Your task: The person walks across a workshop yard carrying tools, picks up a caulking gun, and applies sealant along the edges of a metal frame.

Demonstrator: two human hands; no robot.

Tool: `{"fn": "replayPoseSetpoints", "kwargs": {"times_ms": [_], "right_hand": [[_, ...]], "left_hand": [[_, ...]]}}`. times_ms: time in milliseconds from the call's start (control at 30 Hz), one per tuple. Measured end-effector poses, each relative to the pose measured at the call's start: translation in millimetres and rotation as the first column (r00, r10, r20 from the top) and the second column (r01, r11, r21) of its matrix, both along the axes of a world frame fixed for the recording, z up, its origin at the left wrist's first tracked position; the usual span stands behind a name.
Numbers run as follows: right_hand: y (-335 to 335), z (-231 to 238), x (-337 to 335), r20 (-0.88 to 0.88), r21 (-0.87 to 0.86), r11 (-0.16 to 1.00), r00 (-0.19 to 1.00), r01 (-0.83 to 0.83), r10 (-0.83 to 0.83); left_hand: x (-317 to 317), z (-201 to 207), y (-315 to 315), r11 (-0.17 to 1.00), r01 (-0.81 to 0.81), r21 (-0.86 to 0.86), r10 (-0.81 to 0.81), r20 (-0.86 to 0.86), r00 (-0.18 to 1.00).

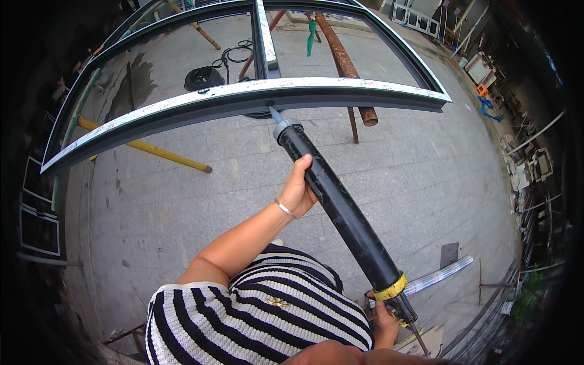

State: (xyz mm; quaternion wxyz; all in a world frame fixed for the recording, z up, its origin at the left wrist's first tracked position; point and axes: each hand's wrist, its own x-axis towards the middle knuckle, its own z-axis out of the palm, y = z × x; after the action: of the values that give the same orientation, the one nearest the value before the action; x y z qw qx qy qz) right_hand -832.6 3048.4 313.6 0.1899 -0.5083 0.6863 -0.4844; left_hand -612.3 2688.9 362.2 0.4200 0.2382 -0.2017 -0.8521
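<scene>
Black sealant gun [342, 210] — slanted, grey nozzle [277, 115] at white-faced dark frame's near bar [237, 101]

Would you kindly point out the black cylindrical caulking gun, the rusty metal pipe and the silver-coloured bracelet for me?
Black cylindrical caulking gun [342, 207]: head view, middle of its barrel.
Rusty metal pipe [338, 50]: head view, upper part of its length.
Silver-coloured bracelet [285, 208]: head view, middle of its visible band.

Rusty steel pipe [338, 53] at 1 o'clock, yellow pipe [167, 154] at 9–10: dark window frame [201, 97] lies across both. Grey paved floor [438, 182] below: black cable [220, 62] at 11, film-wrapped profile [441, 275] and dark plate [449, 252] at 4.
</scene>
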Motion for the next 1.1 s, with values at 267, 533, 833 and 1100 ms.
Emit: {"fn": "replayPoseSetpoints", "kwargs": {"times_ms": [267, 533, 833, 1100], "right_hand": [[1, 23, -4, 0.062, 0.126, 0.988, 0.994, 0.086, -0.095], [-16, 75, -15, 0.183, 0.177, 0.979, 0.974, 0.100, -0.132], [-28, 97, -19, -0.035, 0.166, 0.985, 0.999, 0.041, -0.036], [-65, 140, -10, -0.371, -0.035, 0.984, 0.916, -0.175, 0.149]], "left_hand": [[-5, 7, -1, 0.999, 0.032, -0.021, -0.032, 0.030, 0.999], [-14, 18, 0, 1.000, -0.003, -0.004, 0.003, -0.006, 1.000], [-15, 20, -1, 1.000, -0.003, 0.020, 0.003, -0.001, 1.000], [-9, 27, 0, 1.000, -0.023, 0.011, 0.024, -0.110, 0.994]]}}
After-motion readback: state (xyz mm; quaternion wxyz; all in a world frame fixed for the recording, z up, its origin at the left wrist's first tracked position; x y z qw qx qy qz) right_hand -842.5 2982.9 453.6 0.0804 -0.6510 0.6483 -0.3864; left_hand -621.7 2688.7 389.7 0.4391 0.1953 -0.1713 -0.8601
